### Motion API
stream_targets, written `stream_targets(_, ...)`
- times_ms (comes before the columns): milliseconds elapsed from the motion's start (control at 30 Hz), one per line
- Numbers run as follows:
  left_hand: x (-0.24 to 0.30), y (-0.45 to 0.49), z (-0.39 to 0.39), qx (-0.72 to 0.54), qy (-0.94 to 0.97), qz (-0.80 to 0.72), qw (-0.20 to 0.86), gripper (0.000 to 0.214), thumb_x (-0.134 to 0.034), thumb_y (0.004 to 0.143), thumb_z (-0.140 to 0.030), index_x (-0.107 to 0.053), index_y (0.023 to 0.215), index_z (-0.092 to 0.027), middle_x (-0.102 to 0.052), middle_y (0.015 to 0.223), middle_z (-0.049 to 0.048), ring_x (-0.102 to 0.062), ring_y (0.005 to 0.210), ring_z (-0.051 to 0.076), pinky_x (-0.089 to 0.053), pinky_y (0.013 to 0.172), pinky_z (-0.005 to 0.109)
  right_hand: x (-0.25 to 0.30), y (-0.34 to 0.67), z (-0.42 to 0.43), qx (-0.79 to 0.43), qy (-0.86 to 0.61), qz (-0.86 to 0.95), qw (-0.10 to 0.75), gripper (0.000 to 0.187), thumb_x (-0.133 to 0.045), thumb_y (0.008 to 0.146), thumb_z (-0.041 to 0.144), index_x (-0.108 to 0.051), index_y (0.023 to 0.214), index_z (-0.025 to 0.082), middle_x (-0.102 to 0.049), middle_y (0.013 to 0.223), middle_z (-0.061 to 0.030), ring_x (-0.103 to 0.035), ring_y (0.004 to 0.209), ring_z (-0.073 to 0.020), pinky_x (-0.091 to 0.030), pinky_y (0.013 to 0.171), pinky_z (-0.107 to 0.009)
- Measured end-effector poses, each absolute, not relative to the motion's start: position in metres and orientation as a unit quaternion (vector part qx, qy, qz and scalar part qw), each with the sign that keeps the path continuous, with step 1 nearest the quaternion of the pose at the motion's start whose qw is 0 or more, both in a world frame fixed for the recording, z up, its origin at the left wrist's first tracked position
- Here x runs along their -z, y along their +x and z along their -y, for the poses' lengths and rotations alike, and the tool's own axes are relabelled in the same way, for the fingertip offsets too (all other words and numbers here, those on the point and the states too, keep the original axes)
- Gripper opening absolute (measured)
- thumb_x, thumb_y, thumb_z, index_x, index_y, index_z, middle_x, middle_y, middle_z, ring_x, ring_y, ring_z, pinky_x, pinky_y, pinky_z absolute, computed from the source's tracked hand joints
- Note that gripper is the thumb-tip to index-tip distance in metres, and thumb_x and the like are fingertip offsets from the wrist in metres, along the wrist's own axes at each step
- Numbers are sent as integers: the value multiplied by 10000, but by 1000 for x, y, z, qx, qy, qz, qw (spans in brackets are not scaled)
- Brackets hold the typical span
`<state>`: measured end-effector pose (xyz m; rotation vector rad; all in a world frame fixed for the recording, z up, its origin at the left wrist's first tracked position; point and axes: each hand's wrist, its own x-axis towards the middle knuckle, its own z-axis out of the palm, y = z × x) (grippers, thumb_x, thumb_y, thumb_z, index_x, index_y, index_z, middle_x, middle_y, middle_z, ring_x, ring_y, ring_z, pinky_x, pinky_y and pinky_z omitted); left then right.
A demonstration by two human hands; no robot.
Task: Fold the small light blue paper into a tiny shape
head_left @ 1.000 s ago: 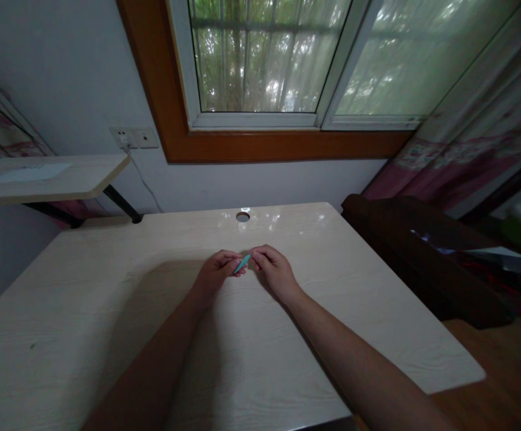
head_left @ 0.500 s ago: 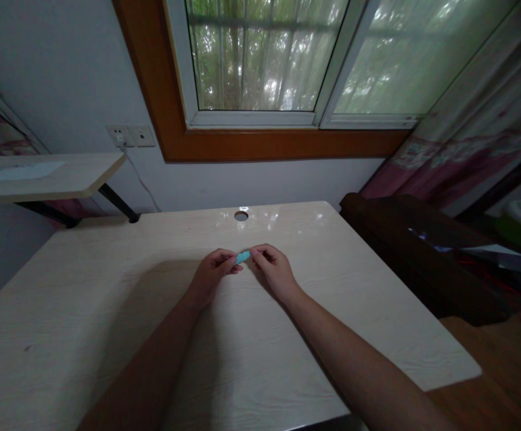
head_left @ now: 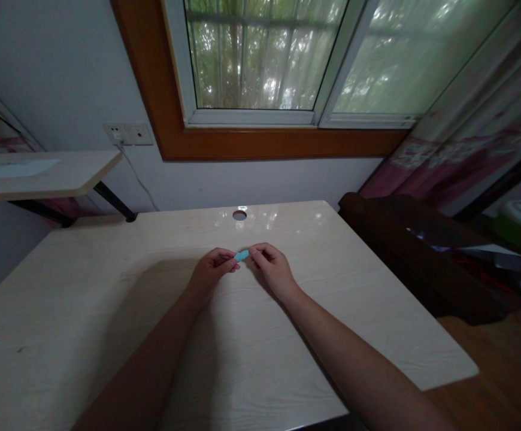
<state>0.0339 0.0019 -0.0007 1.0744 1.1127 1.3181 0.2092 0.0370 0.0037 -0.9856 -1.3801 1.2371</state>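
Note:
Between my two hands is a small, flat, light-blue strip point(head_left: 241, 256), tilted up a little toward the right; its exact kind is too small to tell. My left hand point(head_left: 211, 269) pinches the left end between thumb and fingers. The right end sits in the pinch of my right hand point(head_left: 272, 266). Fingertips cover both ends of the strip. Both hands are above the far middle of the pale wood-grain table point(head_left: 260, 347), near its round cable hole point(head_left: 239, 215).
At the left, a raised shelf point(head_left: 63, 179) on black legs bears a pale sheet. A wall socket point(head_left: 128, 134) has a white cord hanging down. A window point(head_left: 264, 72) is behind the table. Dark wooden furniture point(head_left: 390, 257) with papers stands along the right side.
The view has shifted very slightly. Both hands keep their pinch on the light-blue strip, with hardly any movement.

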Motion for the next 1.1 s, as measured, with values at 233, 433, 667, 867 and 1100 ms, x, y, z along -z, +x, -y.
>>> stream_targets(233, -2, 33, 0, -551, 513, -495, 434, 154, -753, 752, -316, -710, 840, -196, -707, 797, 16, -654, 782, 164, -505, 766, 289, -6, 210, -35, -545, -380, 559, 496, 244, -689, 819, 427, -697, 849, 185, -633, 706, 6, -527, 614, -124, -416, 592, -258)
stream_targets(433, -1, 29, -3, -573, 596, -453, 334, 67, -733, 778, -269, -728, 813, -212, -694, 897, 55, -653, 879, 188, -517, 827, 316, -9, 208, -33, -586, -352, 537, 494, 215, -729, 783, 386, -706, 854, 184, -695, 738, -18, -618, 686, -147, -498, 706, -296)
stream_targets(667, 8, 30, -4, -586, 557, -452, 378, 167, -727, 781, -252, -674, 930, -197, -668, 938, 34, -659, 862, 159, -536, 807, 287, -6, 206, -35, -581, -362, 525, 506, 196, -768, 719, 325, -720, 858, 195, -700, 747, -11, -631, 711, -148, -499, 716, -286)
stream_targets(867, 3, 32, -2, -575, 523, -473, 414, 225, -761, 750, -273, -670, 937, -189, -699, 874, 18, -663, 792, 145, -523, 746, 260, -4, 207, -35, -575, -369, 529, 503, 216, -768, 712, 319, -706, 887, 210, -678, 762, -2, -617, 700, -147, -492, 690, -277)
stream_targets(1100, 8, 31, -4, -580, 510, -476, 420, 231, -783, 720, -285, -677, 903, -191, -708, 820, 3, -661, 762, 144, -520, 734, 262, 0, 209, -36, -561, -368, 546, 502, 255, -767, 720, 335, -702, 937, 219, -666, 785, -1, -592, 690, -140, -478, 670, -270)
